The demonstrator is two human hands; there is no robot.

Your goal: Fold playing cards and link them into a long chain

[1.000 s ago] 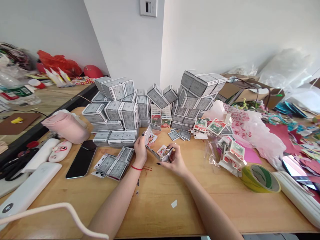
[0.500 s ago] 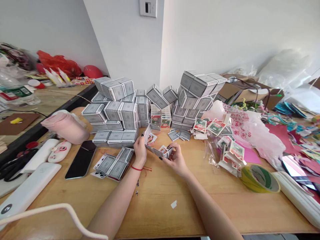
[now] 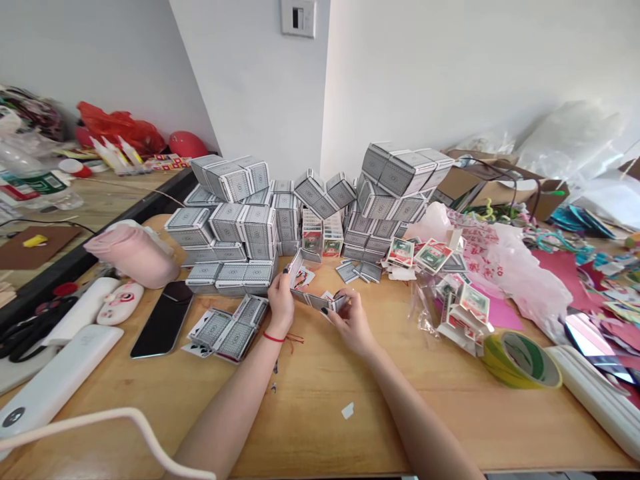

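Between my hands is a strip of joined, folded playing cards [image 3: 311, 300] with grey patterned backs, bent at an angle. My left hand [image 3: 281, 303] grips its left end, fingers closed on the upright part. At the other end, my right hand [image 3: 354, 325] pinches the strip between thumb and fingers. Loose face cards [image 3: 304, 277] lie just behind it, partly hidden. Beside my left forearm rests a flat stack of card pieces [image 3: 233, 330], with face cards showing under its left side. Behind my hands stand piled blocks made of folded cards [image 3: 243, 230].
Opened card boxes [image 3: 465, 313] and a tape roll [image 3: 523, 360] lie to the right, near a crumpled plastic bag [image 3: 510, 257]. On the left are a phone [image 3: 163, 320], a white power bank [image 3: 63, 373] and a pink pouch [image 3: 133, 253]. A paper scrap [image 3: 348, 410] lies in front.
My right thumb and fingers have shifted slightly at the right end of the card strip. My left hand keeps its hold, and the view has moved a little.
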